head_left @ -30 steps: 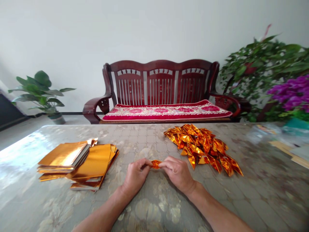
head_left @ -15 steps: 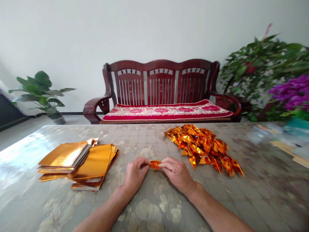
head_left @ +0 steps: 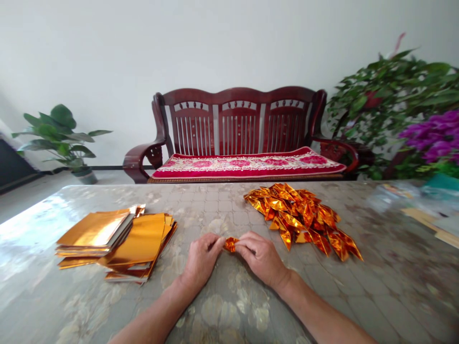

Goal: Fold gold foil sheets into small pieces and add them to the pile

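Observation:
Between my two hands is a small folded piece of gold foil paper (head_left: 230,244), just above the table in the middle. My left hand (head_left: 202,258) pinches its left end between thumb and fingers. Its right end is gripped the same way by my right hand (head_left: 263,258). My fingertips hide both ends, so only the shiny middle shows. To the left lie stacks of flat gold foil paper sheets (head_left: 143,239). A heap of folded gold foil pieces (head_left: 301,212) with pointed ends lies right of my hands.
The table (head_left: 215,306) has a patterned, glossy cover. Clear plastic bags (head_left: 394,196) and tan strips (head_left: 423,220) lie at its right side. Behind it stands a dark red wooden bench (head_left: 238,129) with a red floral cushion (head_left: 251,164). Potted plants flank the bench.
The visible middle of the folded foil piece looks narrower and more bunched, and my fingertips have shifted slightly on it. Both hands stay in nearly the same place; the sheets and heap are unchanged.

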Tool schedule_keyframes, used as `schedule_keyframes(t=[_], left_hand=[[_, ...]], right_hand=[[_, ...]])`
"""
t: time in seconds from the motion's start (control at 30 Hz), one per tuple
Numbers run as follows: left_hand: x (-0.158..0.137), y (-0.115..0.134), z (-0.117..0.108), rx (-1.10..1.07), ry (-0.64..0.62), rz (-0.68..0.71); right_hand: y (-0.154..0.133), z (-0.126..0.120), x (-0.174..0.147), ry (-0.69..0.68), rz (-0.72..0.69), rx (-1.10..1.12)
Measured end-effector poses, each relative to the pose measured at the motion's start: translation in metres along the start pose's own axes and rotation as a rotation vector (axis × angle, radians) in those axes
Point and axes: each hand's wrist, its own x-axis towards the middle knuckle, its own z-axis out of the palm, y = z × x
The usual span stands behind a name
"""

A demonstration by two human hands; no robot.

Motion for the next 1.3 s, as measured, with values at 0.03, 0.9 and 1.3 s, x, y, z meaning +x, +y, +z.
schedule_keyframes(t=[0.03, 0.9, 1.3], left_hand=[[0.000, 0.001, 0.001, -0.007, 0.006, -0.027], [0.004, -0.005, 0.014, -0.518, 0.013, -0.252], [0.004, -0.001, 0.010, -0.532, 0.050, -0.246]], right_hand=[[-0.001, 0.001, 0.000, 0.011, 0.008, 0.010], [0.000, 0.005, -0.001, 0.011, -0.006, 0.042], [0.000, 0.007, -0.001, 0.025, 0.006, 0.041]])
